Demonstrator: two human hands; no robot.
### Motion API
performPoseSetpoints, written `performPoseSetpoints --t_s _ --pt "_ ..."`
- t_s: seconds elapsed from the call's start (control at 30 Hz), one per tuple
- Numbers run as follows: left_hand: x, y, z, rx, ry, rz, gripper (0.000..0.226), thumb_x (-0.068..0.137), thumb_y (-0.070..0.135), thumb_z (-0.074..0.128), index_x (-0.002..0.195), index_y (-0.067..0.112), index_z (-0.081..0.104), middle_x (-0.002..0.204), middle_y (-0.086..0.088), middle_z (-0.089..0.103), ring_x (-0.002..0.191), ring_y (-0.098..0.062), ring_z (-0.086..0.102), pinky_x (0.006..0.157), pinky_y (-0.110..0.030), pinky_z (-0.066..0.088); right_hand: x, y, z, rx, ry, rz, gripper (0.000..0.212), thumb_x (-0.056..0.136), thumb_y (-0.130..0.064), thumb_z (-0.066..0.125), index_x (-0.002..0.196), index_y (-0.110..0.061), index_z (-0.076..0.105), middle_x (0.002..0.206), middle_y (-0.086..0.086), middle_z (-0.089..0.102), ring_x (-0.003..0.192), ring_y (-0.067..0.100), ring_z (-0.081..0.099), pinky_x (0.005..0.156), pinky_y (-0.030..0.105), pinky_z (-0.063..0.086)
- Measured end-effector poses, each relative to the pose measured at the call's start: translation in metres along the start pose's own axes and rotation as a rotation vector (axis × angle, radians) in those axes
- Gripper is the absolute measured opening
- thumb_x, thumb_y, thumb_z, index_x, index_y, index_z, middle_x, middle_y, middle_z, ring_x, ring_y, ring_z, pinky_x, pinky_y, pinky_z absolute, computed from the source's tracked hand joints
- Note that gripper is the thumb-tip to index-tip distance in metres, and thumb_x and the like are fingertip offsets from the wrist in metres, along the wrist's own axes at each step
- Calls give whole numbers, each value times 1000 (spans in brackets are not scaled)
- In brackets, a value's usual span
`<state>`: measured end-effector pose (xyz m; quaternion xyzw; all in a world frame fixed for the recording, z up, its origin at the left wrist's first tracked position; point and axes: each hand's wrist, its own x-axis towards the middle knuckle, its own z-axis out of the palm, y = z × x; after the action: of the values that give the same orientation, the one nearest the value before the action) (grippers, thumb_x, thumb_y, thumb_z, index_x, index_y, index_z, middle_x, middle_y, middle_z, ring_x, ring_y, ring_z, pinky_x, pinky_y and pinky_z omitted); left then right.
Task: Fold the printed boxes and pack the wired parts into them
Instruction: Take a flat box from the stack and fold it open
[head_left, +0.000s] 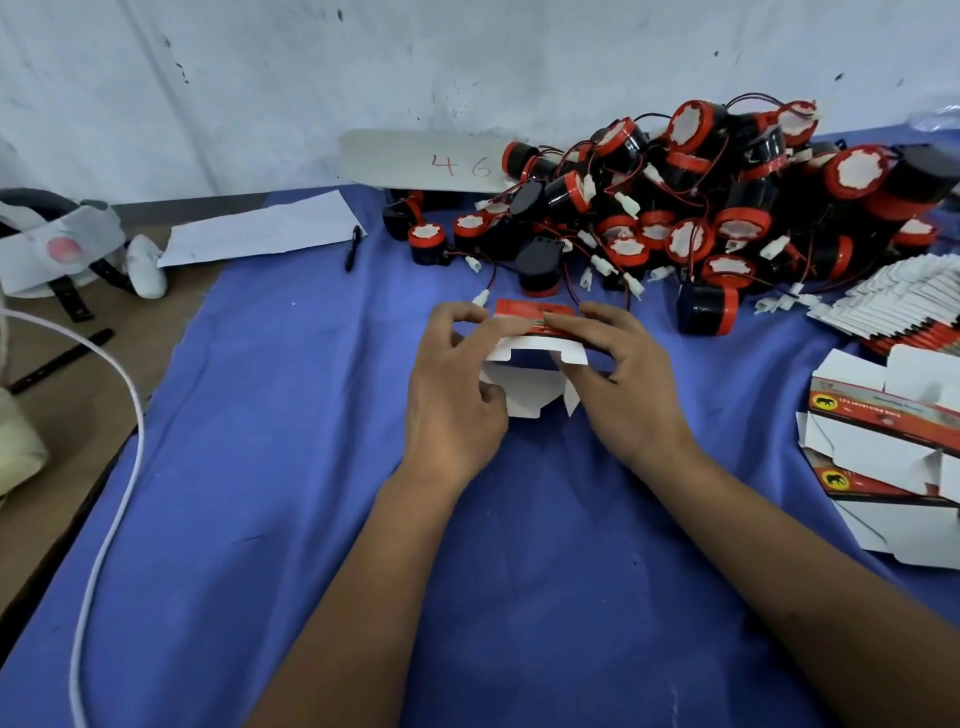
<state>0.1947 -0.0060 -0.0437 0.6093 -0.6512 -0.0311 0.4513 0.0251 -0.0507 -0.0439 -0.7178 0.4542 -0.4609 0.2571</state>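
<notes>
A red printed box (535, 358) with white flaps hanging open toward me is held over the blue cloth at the middle of the table. My left hand (457, 395) grips its left side, fingers curled over the top and thumb under a flap. My right hand (623, 379) grips the right side in the same way. Behind the box lies a heap of black and red wired parts (691, 208) with white connectors. A fanned stack of flat boxes (893, 306) lies at the right, and folded boxes (883, 441) sit at the right edge.
The blue cloth (311, 467) covers most of the table. A black pen (353, 247) and white paper (260, 228) lie at the back left. A white cable (117, 493) runs down the left side. A white card marked 46 (431, 161) leans against the wall.
</notes>
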Motion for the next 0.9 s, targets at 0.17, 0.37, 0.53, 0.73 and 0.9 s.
performPoseSetpoints --t_s 0.17,0.37,0.53,0.73,0.9 --pt "0 0 -1 -169 -184 -21 70 69 -7 49 129 26 64 156 9 42 148 -9 34 101 -11 38 0 1 -1 138 -27 39 30 97 -11 66 123 -24 72 134 -6 58 113 -11 56 88 2 42" --pt "2 -3 1 -348 -96 -90 34 90 51 63 106 20 67 126 19 63 127 6 52 96 -34 51 1 0 0 119 -126 8 37 98 -6 63 128 -27 70 141 -7 52 126 -3 50 92 2 40" --pt "3 -8 5 -210 -60 -53 35 91 46 68 121 29 64 125 14 61 115 -6 60 85 -37 57 1 1 0 204 -124 26 39 98 -4 62 131 -25 68 138 -12 59 122 -5 55 95 10 47" --pt "4 -12 3 -98 -29 -64 35 93 38 73 124 25 64 123 10 59 109 -6 58 88 -31 52 7 9 -21 375 -470 69 58 87 -8 57 139 -33 58 137 -11 63 126 7 59 105 32 50" --pt "4 -10 1 -64 -13 -65 31 92 27 76 121 22 66 121 8 59 107 -7 58 90 -32 52 10 18 -30 326 -590 8 74 85 -5 77 149 -29 48 144 -11 57 131 13 57 108 41 49"
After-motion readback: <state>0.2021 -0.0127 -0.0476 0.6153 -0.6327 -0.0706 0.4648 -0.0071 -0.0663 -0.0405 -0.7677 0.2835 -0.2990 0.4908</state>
